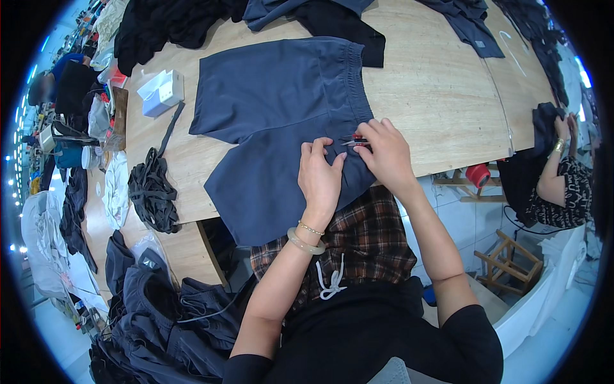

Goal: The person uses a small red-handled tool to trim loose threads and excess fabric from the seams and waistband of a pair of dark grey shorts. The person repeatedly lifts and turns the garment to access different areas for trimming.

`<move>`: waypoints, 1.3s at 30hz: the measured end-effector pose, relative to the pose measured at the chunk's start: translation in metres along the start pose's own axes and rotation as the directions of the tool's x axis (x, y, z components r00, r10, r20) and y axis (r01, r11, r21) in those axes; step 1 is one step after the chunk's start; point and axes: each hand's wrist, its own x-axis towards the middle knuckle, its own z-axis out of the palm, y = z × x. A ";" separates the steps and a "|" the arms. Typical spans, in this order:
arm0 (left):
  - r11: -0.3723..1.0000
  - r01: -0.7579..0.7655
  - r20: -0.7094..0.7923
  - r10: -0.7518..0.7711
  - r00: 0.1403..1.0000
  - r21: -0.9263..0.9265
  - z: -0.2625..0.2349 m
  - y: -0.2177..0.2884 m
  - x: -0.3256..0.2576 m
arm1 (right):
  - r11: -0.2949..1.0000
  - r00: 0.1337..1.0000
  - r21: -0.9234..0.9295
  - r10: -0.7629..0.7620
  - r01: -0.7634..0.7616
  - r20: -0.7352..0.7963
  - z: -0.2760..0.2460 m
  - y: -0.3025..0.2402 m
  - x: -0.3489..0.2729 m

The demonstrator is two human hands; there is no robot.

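Observation:
A pair of dark blue-grey shorts (275, 121) lies spread on the wooden table, its elastic waistband (355, 73) to the right. My left hand (320, 176) rests on the shorts below the waistband, fingers curled and thumb near the fingertips, gripping a bit of the cloth. In my right hand (387, 150) is a small pair of thread snips (358, 141), red with metal blades, closed in my fingers. The blades point left, toward my left thumb, close over the fabric. Whether they touch the cloth or a thread is too small to tell.
A tissue box (163, 93) stands on the wooden table (441, 96), with a bundle of dark strips (152, 192) nearby. Dark garments (185, 29) lie along the far edge; more are heaped (160, 320) at lower left. To the right are a co-worker's arm (553, 173) and a wooden stool (510, 262).

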 end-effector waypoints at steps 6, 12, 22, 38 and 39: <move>0.999 0.012 0.026 -0.011 1.000 -0.033 0.000 -0.003 0.001 | 0.886 0.973 0.405 0.229 -0.225 0.039 0.006 0.017 -0.006; 0.999 0.021 0.030 -0.020 0.999 -0.028 -0.001 -0.001 0.001 | 0.970 0.991 0.203 0.137 -0.135 0.001 0.004 0.013 -0.006; 0.999 0.033 0.043 -0.032 0.999 -0.023 -0.002 -0.001 0.003 | 0.956 0.985 0.239 0.168 -0.172 0.039 0.004 0.011 -0.003; 0.999 0.041 0.049 -0.040 0.998 -0.020 -0.001 -0.002 0.003 | 0.973 0.987 0.168 0.156 -0.159 0.030 0.005 0.009 -0.003; 0.999 0.044 0.051 -0.043 0.998 -0.023 -0.002 -0.002 0.003 | 0.965 0.985 0.197 0.170 -0.172 0.029 0.006 0.009 -0.003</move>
